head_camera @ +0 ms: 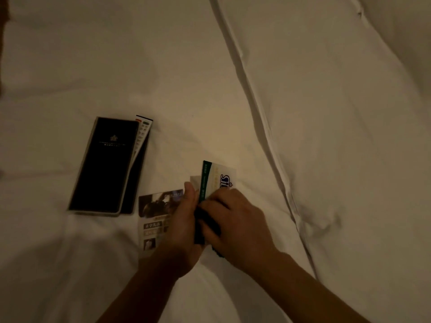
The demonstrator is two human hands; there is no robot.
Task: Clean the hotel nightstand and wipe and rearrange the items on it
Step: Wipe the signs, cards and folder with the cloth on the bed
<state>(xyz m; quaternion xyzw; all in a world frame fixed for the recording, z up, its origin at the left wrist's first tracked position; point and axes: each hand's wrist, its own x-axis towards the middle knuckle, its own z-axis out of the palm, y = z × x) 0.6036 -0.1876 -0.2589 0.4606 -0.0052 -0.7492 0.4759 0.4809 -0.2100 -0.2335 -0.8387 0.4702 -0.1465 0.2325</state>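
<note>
Both hands work over a white bed sheet in dim light. My left hand grips the left edge of a green-and-white card that stands tilted on its edge. My right hand presses a dark cloth against the card's lower face. Under my left hand a photo leaflet lies flat on the sheet. To the left lies a long black folder with a crown logo, and a white remote control sticks out from beneath its right side.
A thick fold of the white duvet runs diagonally from the top centre down to the right of my hands. A dark edge shows at the far left of the view.
</note>
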